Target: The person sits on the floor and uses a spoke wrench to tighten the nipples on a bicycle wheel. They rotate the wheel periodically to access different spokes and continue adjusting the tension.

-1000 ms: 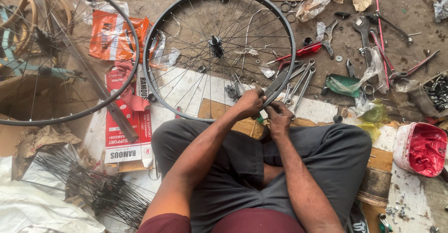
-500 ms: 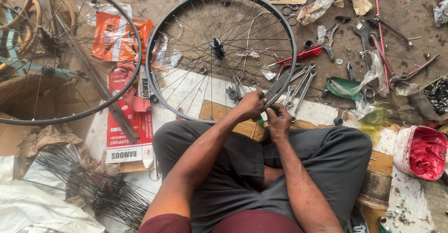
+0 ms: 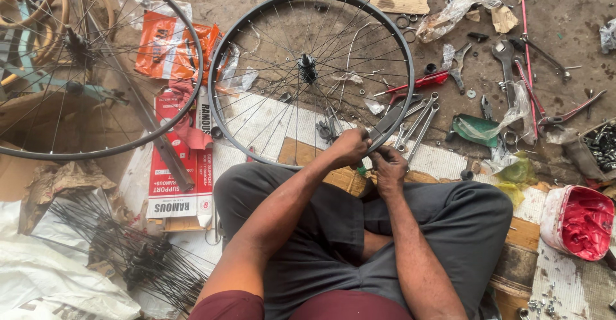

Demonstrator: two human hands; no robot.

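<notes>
Grey trousers (image 3: 333,243) fill the bottom of the view, legs crossed on the floor, forearms running up from there. The left hand (image 3: 350,147) is curled tight around the near edge of the black bicycle wheel (image 3: 256,147), fingers wrapped on the rim. The right hand (image 3: 388,169) sits just beside it, fingers pinched closed at the same stretch of rim; can't tell what exactly it's pinching, too small to see. The wheel lies flat on the floor right in front of the knees, hub (image 3: 308,68) roughly centre with spokes fanning out. Down left there's a heap of loose spokes (image 3: 128,249), and further up a red and white box (image 3: 176,166). Right of the rim are a few spanners (image 3: 417,124), then a green plastic bag (image 3: 478,129). A red tub (image 3: 577,220) sits off to the right. Far left, a second wheel (image 3: 90,63) overlaps an orange packet (image 3: 170,50).
</notes>
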